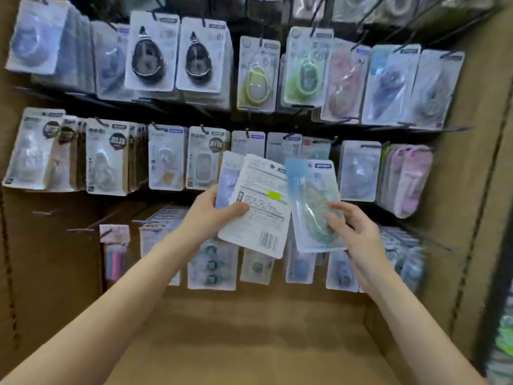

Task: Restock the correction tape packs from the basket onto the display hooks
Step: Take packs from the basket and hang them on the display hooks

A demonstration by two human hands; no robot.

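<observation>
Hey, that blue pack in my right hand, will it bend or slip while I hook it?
The blue pack is probably fairly stiff: it stands flat though the right hand holds only its lower part. Its glossy plastic front may be slippery, so a firm grip helps. It looks light, held by fingertips.

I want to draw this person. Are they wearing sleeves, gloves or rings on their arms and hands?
No sleeves show: both forearms are bare right to the picture's bottom edge. The left hand and right hand have no gloves, and I see no rings, watch or bracelets.
</observation>
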